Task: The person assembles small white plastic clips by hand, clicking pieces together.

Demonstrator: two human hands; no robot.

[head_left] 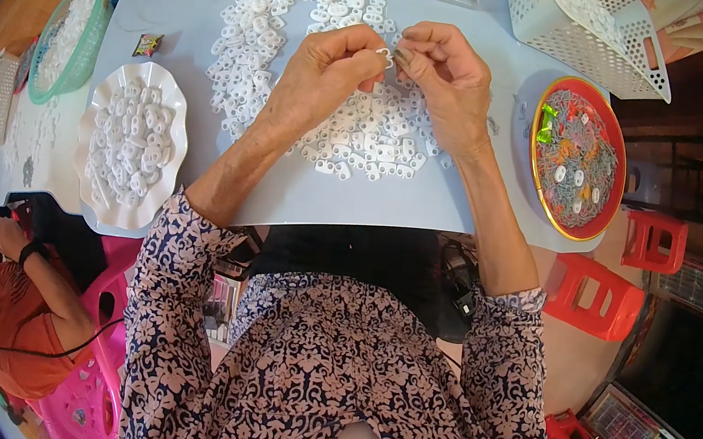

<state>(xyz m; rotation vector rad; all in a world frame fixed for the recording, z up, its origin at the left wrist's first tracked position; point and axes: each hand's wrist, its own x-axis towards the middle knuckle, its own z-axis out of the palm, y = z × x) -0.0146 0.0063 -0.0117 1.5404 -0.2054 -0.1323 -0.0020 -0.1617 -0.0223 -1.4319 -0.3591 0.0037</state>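
Both hands raised over the middle of a pale grey table (318, 201), meeting fingertip to fingertip above a wide heap of small white plastic pieces (355, 130). Left hand (321, 81) curled, thumb and forefinger pinched together on one small white ring-shaped piece (383, 53); right hand (444, 75) closed in against it from the other side, fingertips (404, 54) pressed to the same piece — held between the two hands, just above the heap and clear of the table. Whether the right fingers truly clamp it or only touch it: hard to tell at this size. More of the same white pieces spread in a loose band up the table toward its far edge. To the left, a white scalloped dish (130, 144) filled with white pieces, near the table's left edge; beyond it a green mesh basket (72, 36), also holding white pieces, and a small dark wrapper (148, 44) lying between basket and heap. To the right, a round red plate with a gold rim (578, 157), patterned in many colours, carrying a few white pieces and something bright green (too small to make out). At the upper right, a white perforated basket (589, 33), tilted. Floral-print sleeves on both forearms. At the lower left, below the table — another person in an orange top (18, 321), seated on a pink plastic chair (88, 403). Red plastic stools (601, 295) on the floor at the right.
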